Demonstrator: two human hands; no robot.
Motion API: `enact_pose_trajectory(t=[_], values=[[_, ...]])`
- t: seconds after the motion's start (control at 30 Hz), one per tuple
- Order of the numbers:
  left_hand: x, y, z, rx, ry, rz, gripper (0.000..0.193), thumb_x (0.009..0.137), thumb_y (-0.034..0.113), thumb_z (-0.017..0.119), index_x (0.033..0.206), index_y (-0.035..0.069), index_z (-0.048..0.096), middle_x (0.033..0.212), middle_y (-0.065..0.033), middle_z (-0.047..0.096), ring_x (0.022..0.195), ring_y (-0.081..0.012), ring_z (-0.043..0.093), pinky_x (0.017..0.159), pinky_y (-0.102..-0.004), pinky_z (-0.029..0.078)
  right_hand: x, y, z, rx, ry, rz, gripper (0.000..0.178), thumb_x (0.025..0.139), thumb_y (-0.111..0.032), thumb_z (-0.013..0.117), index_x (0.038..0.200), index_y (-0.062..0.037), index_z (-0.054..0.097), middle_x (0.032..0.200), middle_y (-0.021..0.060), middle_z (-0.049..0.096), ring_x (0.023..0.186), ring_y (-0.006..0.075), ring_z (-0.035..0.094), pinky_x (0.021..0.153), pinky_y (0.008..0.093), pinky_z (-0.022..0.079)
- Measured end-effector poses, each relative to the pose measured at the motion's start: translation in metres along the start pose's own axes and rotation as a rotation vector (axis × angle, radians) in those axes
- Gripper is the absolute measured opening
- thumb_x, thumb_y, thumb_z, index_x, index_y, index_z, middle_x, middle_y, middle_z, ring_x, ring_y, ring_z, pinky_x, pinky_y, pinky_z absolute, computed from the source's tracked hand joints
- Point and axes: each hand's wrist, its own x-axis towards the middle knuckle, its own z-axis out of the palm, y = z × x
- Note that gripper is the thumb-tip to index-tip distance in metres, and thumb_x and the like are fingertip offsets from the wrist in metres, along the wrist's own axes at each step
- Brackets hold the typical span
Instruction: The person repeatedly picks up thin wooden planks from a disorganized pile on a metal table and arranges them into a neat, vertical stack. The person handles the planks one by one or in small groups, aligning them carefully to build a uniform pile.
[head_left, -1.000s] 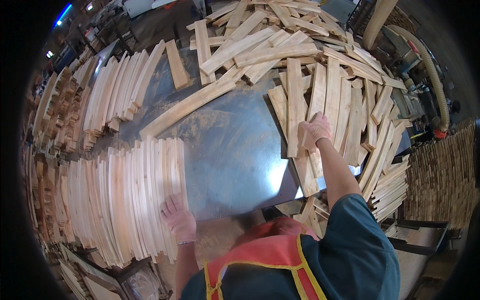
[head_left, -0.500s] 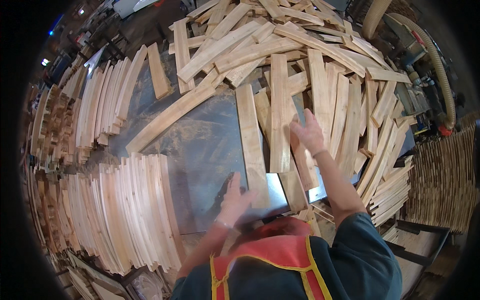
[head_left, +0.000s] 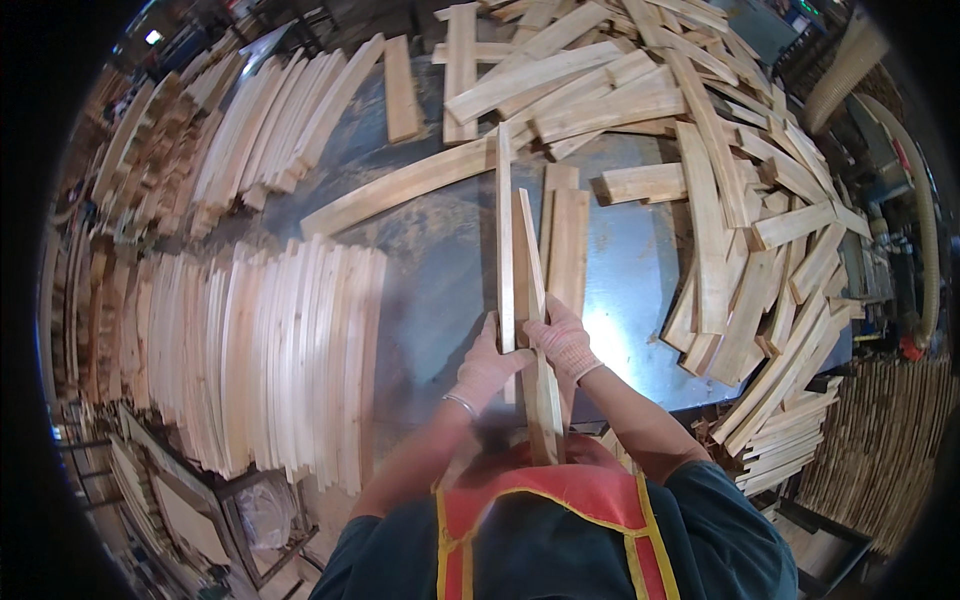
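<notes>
One board (head_left: pixel 504 230) is gripped on edge by the gloved left hand (head_left: pixel 486 368), a second board (head_left: pixel 545 415) by the gloved right hand (head_left: pixel 563 340). On the dark table (head_left: pixel 430 290), a packed row of boards (head_left: pixel 270 350) is lined up at the left, and a loose pile of boards (head_left: pixel 703 140) is heaped toward the far right.

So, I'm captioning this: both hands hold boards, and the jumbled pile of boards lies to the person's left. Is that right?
Wrong side: the head view shows the jumbled pile ahead and to the person's right. Left hand and right hand do hold boards.
</notes>
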Motion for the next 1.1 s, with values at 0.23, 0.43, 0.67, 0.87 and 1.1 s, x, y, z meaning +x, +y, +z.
enact_pose_trajectory(t=[0.23, 0.43, 0.67, 0.87, 1.1], values=[[-0.118, -0.078, -0.065, -0.278, -0.013, -0.029, 0.086, 0.087, 0.025, 0.076, 0.163, 0.006, 0.040, 0.133, -0.0205, 0.071, 0.121, -0.0294, 0.070, 0.108, -0.0395, 0.052, -0.012, -0.006, 0.075, -0.131, -0.116, 0.008, 0.050, 0.092, -0.034, 0.068, 0.128, -0.0006, 0.064, 0.100, 0.0230, 0.075, 0.093, 0.0361, 0.074, 0.085, 0.0454, 0.056], [-0.183, -0.175, -0.049, 0.737, 0.510, 0.201, 0.099, 0.083, 0.050, 0.080, 0.161, 0.002, 0.043, 0.152, -0.0207, 0.056, 0.143, -0.0408, 0.050, 0.121, -0.0557, 0.036, -0.052, -0.025, 0.185, -0.230, -0.303, -0.054, 0.051, 0.094, -0.037, 0.066, 0.128, 0.0004, 0.060, 0.110, 0.0291, 0.074, 0.106, 0.0437, 0.072, 0.095, 0.0474, 0.055], [-0.162, -0.203, -0.099, 0.903, 0.570, -0.021, 0.096, 0.084, 0.041, 0.077, 0.164, 0.006, 0.037, 0.166, -0.0189, 0.041, 0.156, -0.0415, 0.031, 0.127, -0.0607, 0.023, -0.049, -0.055, 0.156, -0.284, -0.209, -0.548, 0.049, 0.092, -0.036, 0.070, 0.128, -0.0045, 0.058, 0.120, 0.0248, 0.069, 0.117, 0.0420, 0.065, 0.102, 0.0479, 0.052], [-0.139, -0.162, -0.057, 0.801, 0.522, 0.342, 0.096, 0.085, 0.044, 0.075, 0.166, 0.007, 0.038, 0.169, -0.0189, 0.038, 0.159, -0.0401, 0.030, 0.128, -0.0574, 0.023, -0.016, 0.000, 0.023, -0.816, 0.500, -0.268, 0.075, 0.083, -0.039, 0.081, 0.143, -0.0046, 0.050, 0.148, 0.0232, 0.052, 0.127, 0.0456, 0.057, 0.110, 0.0542, 0.047], [-0.074, -0.062, 0.005, 0.622, 0.255, 0.239, 0.109, 0.082, 0.058, 0.078, 0.165, 0.006, 0.033, 0.165, -0.0225, 0.038, 0.150, -0.0406, 0.039, 0.122, -0.0558, 0.033, 0.021, -0.016, -0.052, -0.823, 0.246, -0.278, 0.076, 0.088, -0.043, 0.075, 0.153, -0.0111, 0.050, 0.155, 0.0273, 0.050, 0.135, 0.0448, 0.054, 0.112, 0.0518, 0.048]])
